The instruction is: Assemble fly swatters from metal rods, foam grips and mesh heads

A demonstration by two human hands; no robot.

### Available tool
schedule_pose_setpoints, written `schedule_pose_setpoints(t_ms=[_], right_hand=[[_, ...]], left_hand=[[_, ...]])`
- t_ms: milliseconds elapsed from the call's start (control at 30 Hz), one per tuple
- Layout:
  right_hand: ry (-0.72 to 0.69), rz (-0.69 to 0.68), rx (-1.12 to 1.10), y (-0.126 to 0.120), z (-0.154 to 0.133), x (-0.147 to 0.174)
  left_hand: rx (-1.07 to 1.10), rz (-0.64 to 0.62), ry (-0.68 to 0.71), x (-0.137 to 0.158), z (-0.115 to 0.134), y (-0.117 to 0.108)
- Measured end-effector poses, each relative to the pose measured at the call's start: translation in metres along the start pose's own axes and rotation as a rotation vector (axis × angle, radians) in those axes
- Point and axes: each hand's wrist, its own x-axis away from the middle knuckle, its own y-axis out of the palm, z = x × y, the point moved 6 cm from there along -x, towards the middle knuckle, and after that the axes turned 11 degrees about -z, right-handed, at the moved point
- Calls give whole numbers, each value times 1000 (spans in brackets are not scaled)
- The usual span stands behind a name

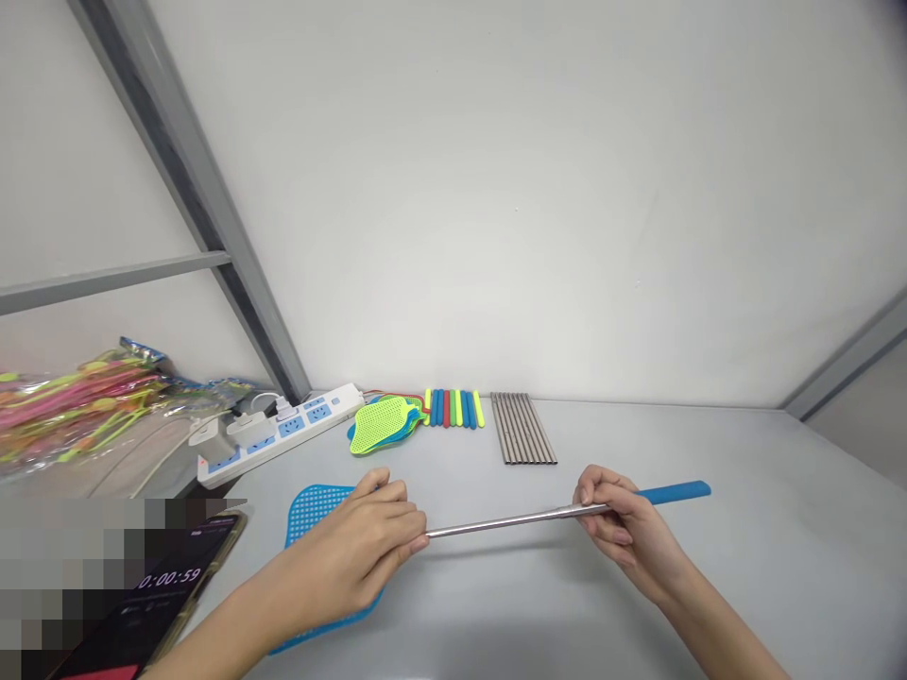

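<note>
Metal rod [496, 523] held above grey table [779, 529], slightly tilted, blue handle [675, 492] at right end. Left hand [375, 534]: fingers closed round rod at left; blue mesh paddle [312, 510] partly hidden behind hand. Right hand [627, 529]: fingers pinching rod beside handle. Beyond: metal tubes [524, 430], coloured sticks [453, 409], stacked paddles [383, 423], power strip [276, 451].
</note>
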Motion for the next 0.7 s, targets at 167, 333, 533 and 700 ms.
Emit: schedule_pose_setpoints(t_ms=[167,333,533,700], right_hand=[[0,78,4,-29,-11,8],[35,64,17,-31,-12,11],[101,23,5,-30,-4,10],[99,-70,-38,-22,8,7]], left_hand=[[5,27,-28,16,-18,5],[-11,33,-25,16,-16,8],[-91,52,-69,7,-7,22],[-124,105,-217,-10,-4,34]])
